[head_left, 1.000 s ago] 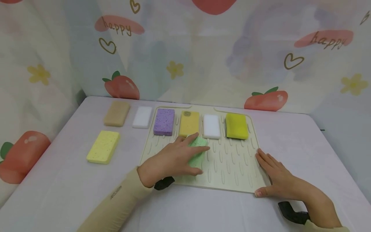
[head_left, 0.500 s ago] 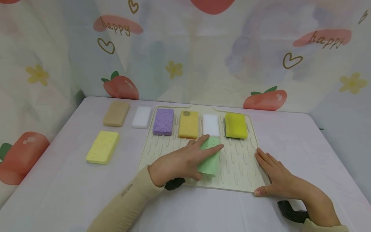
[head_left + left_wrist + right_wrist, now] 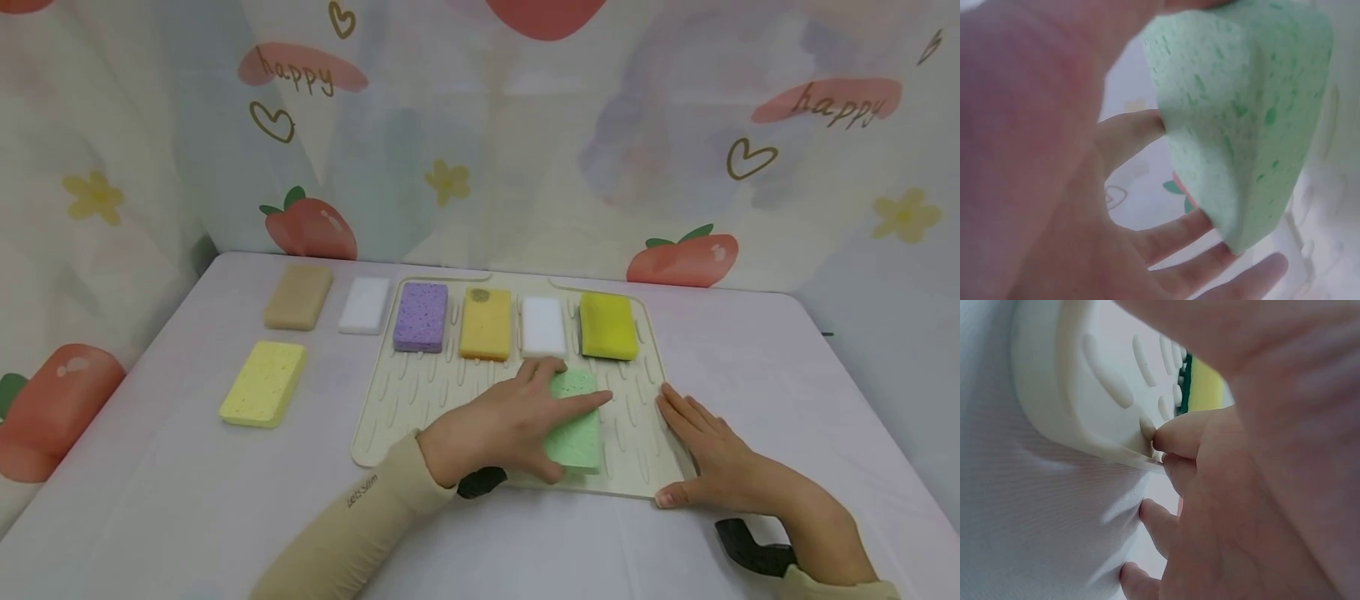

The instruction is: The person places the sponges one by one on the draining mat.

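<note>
My left hand [image 3: 506,425] grips a light green speckled sponge [image 3: 579,446] by its long ends, over the front right part of a cream ridged drying mat [image 3: 405,400]. In the left wrist view the sponge [image 3: 1241,125] looks tilted, with fingertips along its edge. The mat's right edge lies under the fingertips of my right hand [image 3: 720,462], whose fingers are extended. Along the back of the mat sit a purple sponge [image 3: 421,317], an orange-yellow sponge [image 3: 486,323], a white sponge [image 3: 543,327] and a yellow sponge with a dark green underside [image 3: 607,325].
Left of the mat, on the white-covered table [image 3: 150,467], lie a tan sponge [image 3: 298,297], another white sponge [image 3: 364,305] and a pale yellow sponge [image 3: 262,383]. A printed cloth backdrop [image 3: 510,125] rises behind the table's rear edge.
My left hand has carried the green sponge rightward across the mat, from in front of the orange-yellow sponge to right of the white one. The right hand stays on the mat's edge.
</note>
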`<move>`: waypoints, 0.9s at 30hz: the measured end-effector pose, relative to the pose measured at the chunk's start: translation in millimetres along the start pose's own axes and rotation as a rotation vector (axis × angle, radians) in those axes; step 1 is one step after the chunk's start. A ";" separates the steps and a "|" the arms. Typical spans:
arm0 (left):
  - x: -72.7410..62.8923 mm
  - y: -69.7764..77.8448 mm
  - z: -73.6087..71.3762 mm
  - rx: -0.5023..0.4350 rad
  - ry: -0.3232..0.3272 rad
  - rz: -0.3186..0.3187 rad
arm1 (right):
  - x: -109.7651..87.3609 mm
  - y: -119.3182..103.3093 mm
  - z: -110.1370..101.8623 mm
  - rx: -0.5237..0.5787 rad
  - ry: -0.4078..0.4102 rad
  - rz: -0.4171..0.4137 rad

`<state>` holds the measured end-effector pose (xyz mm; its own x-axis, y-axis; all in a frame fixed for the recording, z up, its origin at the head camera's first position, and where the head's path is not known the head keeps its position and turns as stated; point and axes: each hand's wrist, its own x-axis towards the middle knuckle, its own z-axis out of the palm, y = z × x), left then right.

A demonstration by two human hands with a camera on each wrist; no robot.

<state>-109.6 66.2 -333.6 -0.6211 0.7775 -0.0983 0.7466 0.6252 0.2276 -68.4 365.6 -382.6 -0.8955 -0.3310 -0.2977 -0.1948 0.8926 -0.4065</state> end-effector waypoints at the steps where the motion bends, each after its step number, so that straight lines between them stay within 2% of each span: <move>1: 1.6 1.0 1.2 0.005 0.001 0.003 | 0.1 -0.1 0.0 0.001 0.000 -0.001; 8: 14.4 8.5 9.0 0.076 -0.005 0.011 | -0.1 -0.5 0.0 0.003 0.005 -0.014; 14: 25.5 14.8 14.1 0.075 0.004 -0.007 | -0.8 0.4 0.4 0.007 0.019 -0.029; 27: 46.5 36.4 19.5 0.167 0.039 -0.046 | -0.7 2.3 0.0 0.032 0.013 -0.026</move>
<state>-106.6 126.4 -348.8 -0.6623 0.7463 -0.0661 0.7441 0.6655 0.0591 -68.2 367.9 -383.3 -0.8954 -0.3495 -0.2759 -0.2050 0.8736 -0.4413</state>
